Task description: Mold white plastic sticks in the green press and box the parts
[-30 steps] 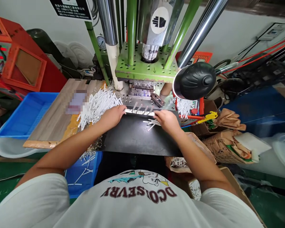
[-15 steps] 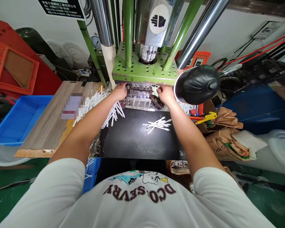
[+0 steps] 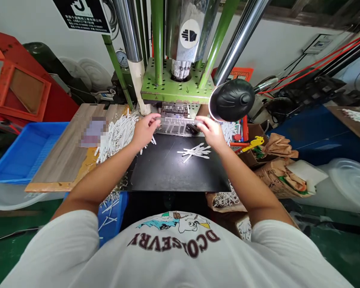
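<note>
Sitting at the far left, a blue plastic crate point(image 3: 27, 154) is seen beside a wooden board point(image 3: 60, 160), on which a heap of white plastic strips point(image 3: 117, 136) is piled. Just right of the heap, the left hand point(image 3: 145, 131) is raised, with its grip almost closed: the left end of a narrow metal mould bar point(image 3: 177, 120) is pinched by the fingers point(image 3: 154, 117). That bar is held roughly level by both hands, just above a metal mould plate point(image 3: 174, 130) under a green moulding press point(image 3: 177, 82); whether the plate is touched by the bar cannot be told. Its right end is pinched in the same nearly closed way by the right hand point(image 3: 208, 132), whose fingers point(image 3: 199, 121) are curled over the metal. Below the hands, a small pile of loose white strips point(image 3: 195, 152) is lying on a black rubber mat point(image 3: 156, 172), touched by neither hand. Farther right, a black lamp head point(image 3: 232, 100) is mounted near the press, and brown paper sacks point(image 3: 279, 180) are heaped beyond it.
</note>
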The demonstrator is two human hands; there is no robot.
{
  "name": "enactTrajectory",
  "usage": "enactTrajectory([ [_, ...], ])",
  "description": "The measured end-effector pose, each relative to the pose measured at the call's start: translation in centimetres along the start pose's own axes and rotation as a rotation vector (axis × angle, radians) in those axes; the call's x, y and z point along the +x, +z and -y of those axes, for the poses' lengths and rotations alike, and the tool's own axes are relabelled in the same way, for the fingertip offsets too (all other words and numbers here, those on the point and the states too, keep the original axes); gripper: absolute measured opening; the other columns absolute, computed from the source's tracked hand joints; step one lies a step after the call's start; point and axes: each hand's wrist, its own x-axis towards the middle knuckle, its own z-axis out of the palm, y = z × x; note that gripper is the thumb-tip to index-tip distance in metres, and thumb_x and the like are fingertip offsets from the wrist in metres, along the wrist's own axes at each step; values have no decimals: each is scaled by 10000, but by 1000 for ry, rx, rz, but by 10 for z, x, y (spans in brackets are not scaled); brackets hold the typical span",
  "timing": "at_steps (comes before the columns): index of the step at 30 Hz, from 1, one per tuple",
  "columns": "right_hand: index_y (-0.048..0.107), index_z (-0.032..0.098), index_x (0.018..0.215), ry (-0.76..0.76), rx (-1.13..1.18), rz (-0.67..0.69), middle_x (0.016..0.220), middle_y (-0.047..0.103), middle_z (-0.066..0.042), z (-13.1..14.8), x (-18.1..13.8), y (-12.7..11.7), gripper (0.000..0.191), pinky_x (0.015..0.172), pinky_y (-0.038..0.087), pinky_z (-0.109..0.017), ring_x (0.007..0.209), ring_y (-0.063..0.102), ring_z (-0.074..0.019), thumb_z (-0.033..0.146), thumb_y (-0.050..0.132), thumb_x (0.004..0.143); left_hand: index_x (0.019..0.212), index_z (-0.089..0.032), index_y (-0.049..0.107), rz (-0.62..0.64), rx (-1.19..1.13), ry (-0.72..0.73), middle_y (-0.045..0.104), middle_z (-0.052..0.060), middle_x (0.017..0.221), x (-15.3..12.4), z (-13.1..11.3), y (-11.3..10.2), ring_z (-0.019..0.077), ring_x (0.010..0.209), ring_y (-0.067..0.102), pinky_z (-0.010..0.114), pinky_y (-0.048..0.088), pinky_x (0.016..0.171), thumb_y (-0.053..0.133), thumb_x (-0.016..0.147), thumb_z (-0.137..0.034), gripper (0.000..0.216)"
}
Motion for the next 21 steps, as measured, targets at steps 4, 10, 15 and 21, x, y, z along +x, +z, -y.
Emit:
enactTrajectory([
  [4,741,269,1385,-87,-57,40,1315,768,-113,17,-117,-5,385,1068,571,-461,1191,705,-294,416,506,1118,1280,-281,801,-14,72,218,755,42,1054,-111,-1,-28,221,976,675,352,543,942,631,1053,-423,317],
  [10,814,287,1250,-106,-295,279,1259,732,-135,4,-179,25,269,1000,557,-498,1191,644,-326,336,610,1081,1174,-257,838,327,299,214,699,88,1024,-163,50,-13,265,1001,626,418,533,958,651,1056,-423,276],
  [15,654,201,1539,-103,-441,288,1353,693,-186,-7,-84,18,489,1104,526,-487,1265,629,-343,359,618,1078,1556,-210,636,320,541,169,673,173,1298,-78,46,-5,359,1239,598,517,479,1096,563,1095,-435,518],
  [21,733,109,1357,19,-793,551,1306,750,-228,-1,8,41,351,1054,550,-421,1251,689,-348,228,559,1076,1356,-170,745,416,811,177,685,203,1362,26,42,15,411,1359,576,527,436,1159,643,1028,-322,376],
])
